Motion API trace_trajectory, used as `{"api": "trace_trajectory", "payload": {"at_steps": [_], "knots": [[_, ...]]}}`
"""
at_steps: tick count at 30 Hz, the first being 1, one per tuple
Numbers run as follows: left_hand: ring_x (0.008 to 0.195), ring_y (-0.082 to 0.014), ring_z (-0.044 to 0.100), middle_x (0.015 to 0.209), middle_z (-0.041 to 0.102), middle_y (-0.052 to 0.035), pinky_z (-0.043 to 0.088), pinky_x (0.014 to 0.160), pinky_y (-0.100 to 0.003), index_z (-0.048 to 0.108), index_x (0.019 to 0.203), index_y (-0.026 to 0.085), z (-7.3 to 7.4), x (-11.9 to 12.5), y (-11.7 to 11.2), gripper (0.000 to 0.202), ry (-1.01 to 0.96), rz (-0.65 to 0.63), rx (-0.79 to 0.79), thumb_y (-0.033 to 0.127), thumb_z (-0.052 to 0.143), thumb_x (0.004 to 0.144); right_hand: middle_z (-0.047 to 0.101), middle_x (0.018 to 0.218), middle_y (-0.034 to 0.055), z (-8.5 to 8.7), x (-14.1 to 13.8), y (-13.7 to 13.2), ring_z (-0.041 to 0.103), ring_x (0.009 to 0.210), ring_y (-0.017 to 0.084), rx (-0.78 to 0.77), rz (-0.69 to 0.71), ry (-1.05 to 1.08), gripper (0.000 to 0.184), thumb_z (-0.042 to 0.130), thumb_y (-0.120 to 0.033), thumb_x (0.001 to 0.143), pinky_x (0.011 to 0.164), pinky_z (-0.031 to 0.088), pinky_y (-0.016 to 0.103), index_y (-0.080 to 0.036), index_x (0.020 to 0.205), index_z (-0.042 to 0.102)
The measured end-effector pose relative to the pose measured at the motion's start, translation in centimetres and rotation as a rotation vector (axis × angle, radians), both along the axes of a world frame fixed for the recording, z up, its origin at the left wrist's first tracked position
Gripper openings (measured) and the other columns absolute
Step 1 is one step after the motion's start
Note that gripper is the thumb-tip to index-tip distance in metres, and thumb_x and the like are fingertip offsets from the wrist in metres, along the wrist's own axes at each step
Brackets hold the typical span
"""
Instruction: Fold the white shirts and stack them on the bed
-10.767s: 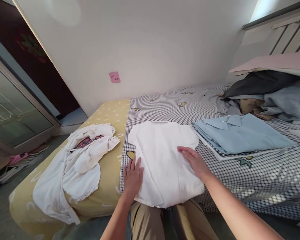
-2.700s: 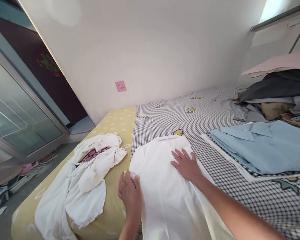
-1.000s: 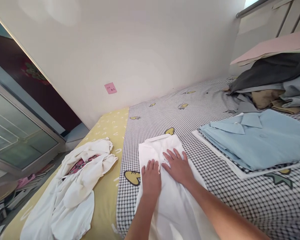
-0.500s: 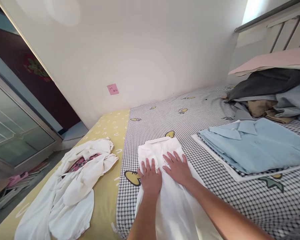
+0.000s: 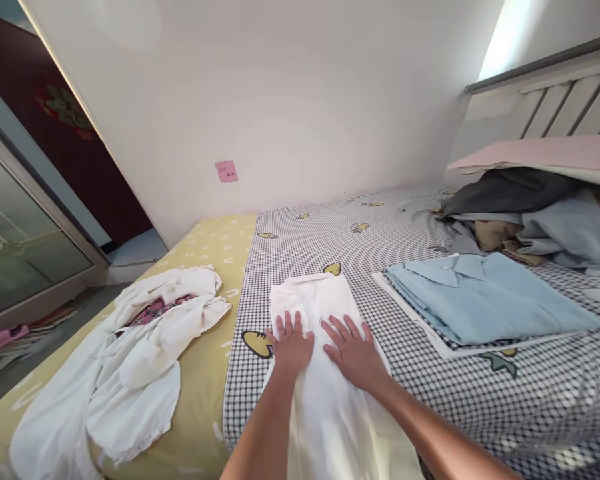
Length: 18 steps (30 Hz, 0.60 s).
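Note:
A white garment point(image 5: 325, 400), partly folded into a long narrow strip, lies on the bed in front of me. Its straight upper end, perhaps a collar, points toward the wall. Flat on its left side rests my left hand point(image 5: 291, 343), fingers stretched out. My right hand point(image 5: 356, 353) presses on its right side with the fingers spread. Neither hand grips the cloth. The lower part of the garment runs out of view toward me, between my forearms.
On the right lies a stack of folded clothes topped by a light blue shirt point(image 5: 480, 300). Behind it are heaped dark and grey clothes point(image 5: 520, 200) under a pink board-like sheet point(image 5: 545, 153). A crumpled white garment point(image 5: 150, 360) lies on the yellow bedding point(image 5: 205, 400) at left.
Both hands stay flat on the white garment and have slid slightly toward me. The camera view has tilted and shifted a little.

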State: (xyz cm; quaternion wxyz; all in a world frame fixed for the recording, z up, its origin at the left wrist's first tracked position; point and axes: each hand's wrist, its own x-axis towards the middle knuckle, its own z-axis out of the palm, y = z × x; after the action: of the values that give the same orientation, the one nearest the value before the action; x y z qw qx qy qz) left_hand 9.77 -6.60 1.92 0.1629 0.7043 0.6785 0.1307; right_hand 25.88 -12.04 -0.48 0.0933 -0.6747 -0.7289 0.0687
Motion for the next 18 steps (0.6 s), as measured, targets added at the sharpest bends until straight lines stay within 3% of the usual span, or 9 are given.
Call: {"api": "trace_trajectory", "payload": {"at_steps": [2, 5, 7, 9, 11, 14, 15, 18], "knots": [[0.157, -0.0366, 0.021, 0.169, 0.027, -0.0111, 0.013, 0.125, -0.069, 0.038, 0.156, 0.028, 0.6, -0.8, -0.1, 0.08, -0.087, 0.009, -0.018, 0.046, 0.065, 0.082, 0.026, 0.171, -0.0019, 0.1, 0.0, 0.1, 0.015, 0.158, 0.029, 0.008, -0.004, -0.015, 0.06, 0.024, -0.057, 0.105, 0.124, 0.01, 0.064, -0.04, 0.162, 0.025], [0.156, -0.0293, 0.028, 0.17, 0.028, -0.0113, 0.03, 0.125, -0.051, 0.038, 0.155, 0.027, 1.6, -3.4, -1.7, 0.077, -0.238, 0.09, 0.037, 0.05, 0.061, 0.086, 0.025, 0.171, -0.0035, 0.4, -0.1, 0.0, 0.014, 0.159, 0.028, -0.004, -0.024, -0.039, 0.06, 0.023, -0.056, 0.105, 0.124, 0.008, 0.063, -0.04, 0.163, 0.022], [0.154, -0.0225, 0.033, 0.169, 0.032, -0.0111, 0.038, 0.121, -0.039, 0.04, 0.152, 0.025, 2.0, -6.3, -4.2, 0.061, -0.331, 0.195, 0.108, 0.047, 0.044, 0.096, 0.024, 0.171, -0.0054, 0.4, -0.2, -0.2, 0.013, 0.159, 0.028, -0.019, -0.028, -0.047, 0.06, 0.022, -0.055, 0.105, 0.125, 0.008, 0.063, -0.041, 0.163, 0.021], [0.148, -0.0214, 0.042, 0.162, 0.041, -0.0132, 0.045, 0.114, -0.036, 0.044, 0.147, 0.024, 1.4, -9.9, -8.0, 0.053, -0.401, 0.325, 0.155, 0.044, 0.032, 0.099, 0.024, 0.171, -0.0057, 0.4, -0.3, -0.3, 0.014, 0.159, 0.028, -0.016, -0.025, -0.058, 0.06, 0.022, -0.055, 0.105, 0.124, 0.008, 0.062, -0.04, 0.163, 0.022], [0.141, -0.0243, 0.05, 0.153, 0.049, -0.0169, 0.049, 0.11, -0.039, 0.049, 0.142, 0.021, -0.6, -13.5, -12.6, 0.052, -0.439, 0.447, 0.163, 0.044, 0.032, 0.099, 0.024, 0.171, -0.0047, 0.2, -0.3, -0.3, 0.015, 0.158, 0.029, -0.001, -0.023, -0.075, 0.06, 0.021, -0.055, 0.105, 0.124, 0.009, 0.063, -0.039, 0.163, 0.022], [0.139, -0.0269, 0.052, 0.148, 0.053, -0.0156, 0.053, 0.106, -0.038, 0.057, 0.132, 0.023, -5.5, -17.1, -19.7, 0.055, -0.538, 0.677, 0.077, 0.059, 0.04, 0.094, 0.024, 0.171, -0.0037, -0.2, -0.1, -0.2, 0.015, 0.158, 0.029, 0.015, -0.03, -0.102, 0.06, 0.021, -0.053, 0.105, 0.124, 0.01, 0.063, -0.039, 0.163, 0.022], [0.138, -0.0266, 0.053, 0.145, 0.056, -0.0156, 0.053, 0.106, -0.037, 0.059, 0.129, 0.022, -7.3, -17.6, -21.9, 0.056, -0.548, 0.702, 0.005, 0.061, 0.04, 0.093, 0.024, 0.171, -0.0039, -0.3, -0.1, -0.1, 0.016, 0.158, 0.029, 0.018, -0.034, -0.108, 0.06, 0.02, -0.053, 0.105, 0.124, 0.01, 0.063, -0.039, 0.163, 0.022], [0.13, -0.0248, 0.061, 0.131, 0.069, -0.0149, 0.053, 0.106, -0.035, 0.065, 0.119, 0.02, -11.6, -16.9, -26.9, 0.057, -0.559, 0.595, -0.139, 0.062, 0.035, 0.095, 0.025, 0.171, -0.004, -0.6, 0.0, -0.1, 0.016, 0.158, 0.028, 0.019, -0.042, -0.115, 0.061, 0.019, -0.053, 0.105, 0.124, 0.011, 0.062, -0.038, 0.163, 0.022]]}}
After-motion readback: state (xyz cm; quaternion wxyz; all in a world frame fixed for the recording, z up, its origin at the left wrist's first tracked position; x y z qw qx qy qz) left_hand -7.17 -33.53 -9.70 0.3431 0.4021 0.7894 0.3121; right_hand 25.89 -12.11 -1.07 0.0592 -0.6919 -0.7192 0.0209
